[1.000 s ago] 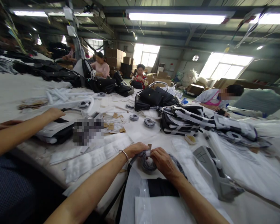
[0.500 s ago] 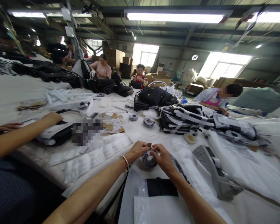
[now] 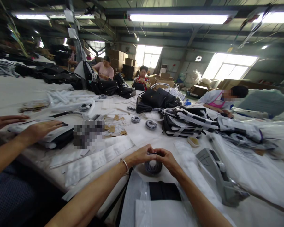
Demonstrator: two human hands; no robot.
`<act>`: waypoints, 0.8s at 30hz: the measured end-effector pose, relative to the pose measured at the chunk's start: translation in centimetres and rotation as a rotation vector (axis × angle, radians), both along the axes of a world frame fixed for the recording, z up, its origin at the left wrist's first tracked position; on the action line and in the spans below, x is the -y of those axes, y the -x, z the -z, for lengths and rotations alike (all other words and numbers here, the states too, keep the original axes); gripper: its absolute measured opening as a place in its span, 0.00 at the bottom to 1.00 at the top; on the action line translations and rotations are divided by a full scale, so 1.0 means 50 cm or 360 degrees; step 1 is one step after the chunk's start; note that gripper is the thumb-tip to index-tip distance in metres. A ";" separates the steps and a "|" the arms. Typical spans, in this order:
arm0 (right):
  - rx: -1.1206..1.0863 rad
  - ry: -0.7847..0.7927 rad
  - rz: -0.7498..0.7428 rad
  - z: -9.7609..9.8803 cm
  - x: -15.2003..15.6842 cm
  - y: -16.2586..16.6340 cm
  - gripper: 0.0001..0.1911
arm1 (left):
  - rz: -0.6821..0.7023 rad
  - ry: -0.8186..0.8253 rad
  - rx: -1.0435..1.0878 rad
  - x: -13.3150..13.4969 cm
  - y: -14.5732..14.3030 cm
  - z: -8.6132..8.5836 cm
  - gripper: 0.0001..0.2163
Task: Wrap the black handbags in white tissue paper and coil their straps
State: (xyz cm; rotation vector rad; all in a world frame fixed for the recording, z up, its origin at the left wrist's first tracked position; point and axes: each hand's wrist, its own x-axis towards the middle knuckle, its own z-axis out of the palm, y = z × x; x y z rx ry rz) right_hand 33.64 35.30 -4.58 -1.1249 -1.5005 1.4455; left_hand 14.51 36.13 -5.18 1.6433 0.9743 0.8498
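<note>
Pinching the top edge of a grey coil (image 3: 153, 170), the left hand (image 3: 142, 155) and right hand (image 3: 167, 160) meet almost fingertip to fingertip, each grip narrow on the rim. Whether a small piece sits between the fingers cannot be told. The coil is over the worktop (image 3: 144, 136), just beyond a black bag (image 3: 165, 191) partly covered by white wrap (image 3: 165, 211).

Working here calls, I judge, for a light, steady pinch: the left fingers should hold the turns stacked while the right fingers do the fine work at the edge. Squeezing hard would likely bend the ring out of round; letting both hands go at once could let loops spring loose. Resting the coil's lower edge on something firm should help. The dispenser (image 3: 230, 189), right of the bag, is clear of both wrists.
</note>
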 end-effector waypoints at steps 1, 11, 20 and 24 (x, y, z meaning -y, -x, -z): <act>-0.0011 0.0018 0.0028 0.002 0.000 -0.001 0.20 | 0.0005 -0.0008 0.0008 0.005 0.001 0.001 0.13; 0.0039 -0.0021 0.0155 0.021 -0.007 0.000 0.18 | -0.0102 0.0143 0.0173 0.008 -0.012 0.021 0.12; 0.0151 -0.0144 0.0213 0.028 -0.005 0.002 0.14 | -0.0197 0.0232 0.0294 -0.002 -0.031 0.044 0.11; 0.0176 -0.0212 0.0224 0.031 -0.004 0.001 0.13 | -0.0178 0.0239 0.0324 -0.006 -0.032 0.052 0.09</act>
